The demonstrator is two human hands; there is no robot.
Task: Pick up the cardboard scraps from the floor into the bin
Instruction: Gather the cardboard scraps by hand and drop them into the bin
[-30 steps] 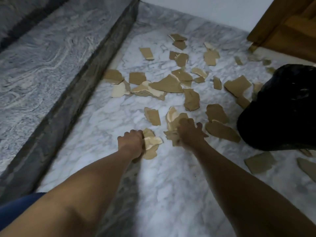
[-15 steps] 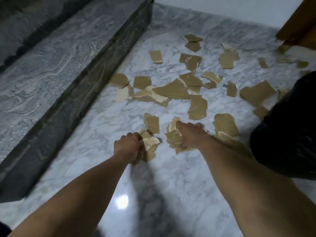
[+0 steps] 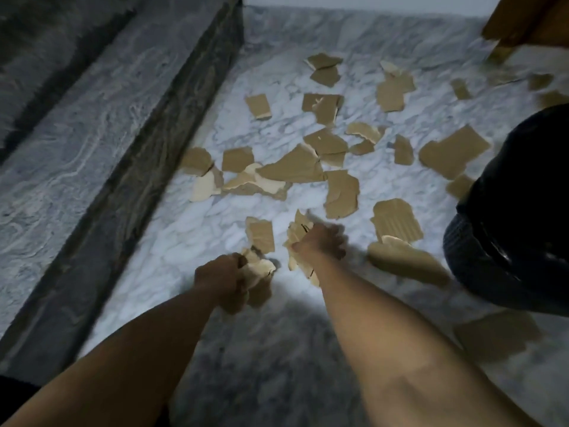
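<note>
Cardboard scraps point(image 3: 260, 268), left hand point(image 3: 218, 274), right hand point(image 3: 320, 243) clenched

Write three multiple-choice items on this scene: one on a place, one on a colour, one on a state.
1. The bin sits at the: A) left edge B) right edge C) centre.
2. The bin is: A) black B) white C) red.
3. The left hand is: A) open and flat B) gripping scraps C) an empty fist.
Answers: 1 B, the picture's right border cuts it off. 2 A, its whole visible surface is black. 3 B, its fingers curl round torn pieces.
</note>
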